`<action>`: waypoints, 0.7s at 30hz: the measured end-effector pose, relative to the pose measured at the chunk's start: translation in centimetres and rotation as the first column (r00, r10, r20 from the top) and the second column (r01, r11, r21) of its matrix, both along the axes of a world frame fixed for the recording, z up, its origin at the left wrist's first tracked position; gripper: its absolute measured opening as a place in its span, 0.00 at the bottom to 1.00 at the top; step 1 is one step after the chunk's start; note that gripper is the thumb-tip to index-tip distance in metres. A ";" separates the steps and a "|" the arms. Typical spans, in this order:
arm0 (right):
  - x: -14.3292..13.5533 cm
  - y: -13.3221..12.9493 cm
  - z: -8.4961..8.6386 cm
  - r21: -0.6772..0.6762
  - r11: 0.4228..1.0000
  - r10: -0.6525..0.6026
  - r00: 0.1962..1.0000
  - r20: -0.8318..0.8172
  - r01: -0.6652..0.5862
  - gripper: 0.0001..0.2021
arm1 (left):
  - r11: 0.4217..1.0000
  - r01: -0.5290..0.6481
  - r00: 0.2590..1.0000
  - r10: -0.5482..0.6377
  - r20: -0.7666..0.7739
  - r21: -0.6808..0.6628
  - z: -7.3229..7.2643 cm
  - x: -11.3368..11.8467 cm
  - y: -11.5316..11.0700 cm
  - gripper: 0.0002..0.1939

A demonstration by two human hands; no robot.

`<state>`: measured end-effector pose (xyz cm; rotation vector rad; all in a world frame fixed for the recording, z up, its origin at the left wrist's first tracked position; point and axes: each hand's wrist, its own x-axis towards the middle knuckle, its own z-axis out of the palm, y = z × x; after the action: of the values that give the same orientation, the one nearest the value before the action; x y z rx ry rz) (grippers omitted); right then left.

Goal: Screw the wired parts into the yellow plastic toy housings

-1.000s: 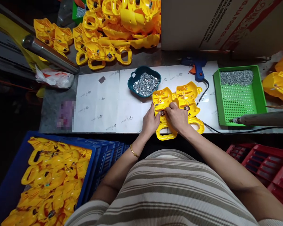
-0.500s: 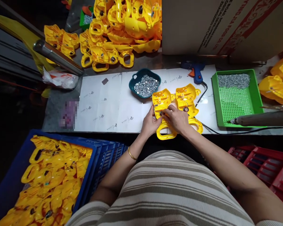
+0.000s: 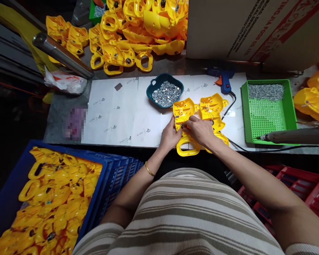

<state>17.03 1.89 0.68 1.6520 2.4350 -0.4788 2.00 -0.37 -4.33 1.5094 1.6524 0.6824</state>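
Note:
Two yellow plastic shell halves lie open side by side near the bench's front edge, wires and small parts inside them. My left hand (image 3: 171, 135) grips the outer edge of the left shell half (image 3: 184, 106), thumb by its lower section. Over that same half, my right hand (image 3: 201, 131) has its fingertips pinched together at a small dark round part (image 3: 182, 125); what they hold is too small to make out. The right shell half (image 3: 210, 106) is partly covered by my right hand and wrist. Just behind stands a dark teal tray (image 3: 149, 92) of small metal pieces.
A blue glue gun (image 3: 224, 80) lies behind, its cable running forward. On the right is a green basket (image 3: 271, 122) holding metal screws, with a metal pole before it. Yellow shells (image 3: 138, 35) pile up at the back beside a carton (image 3: 215, 32). A blue crate (image 3: 102, 170) stands lower left.
The view has shifted slightly. My right hand has turned a little and lies lower over the right shell half, covering more of its handle; the left hand keeps its grip.

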 end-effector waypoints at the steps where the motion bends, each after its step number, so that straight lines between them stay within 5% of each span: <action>1: 0.0 0.0 0.0 -0.005 1.000 -0.001 1.000 0.002 0.001 0.17 | 1.000 0.002 1.000 -0.002 -0.003 0.000 0.0 0.0 0.0 0.33; 21: 0.4 -0.6 -0.2 0.013 0.999 -0.043 0.997 -0.065 0.044 0.17 | 0.995 -0.020 0.999 0.024 -0.040 0.094 0.5 0.8 -0.1 0.32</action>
<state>17.39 1.28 0.50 1.7251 2.4580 -0.5303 2.81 -0.44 -3.85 1.5826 1.6911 0.7541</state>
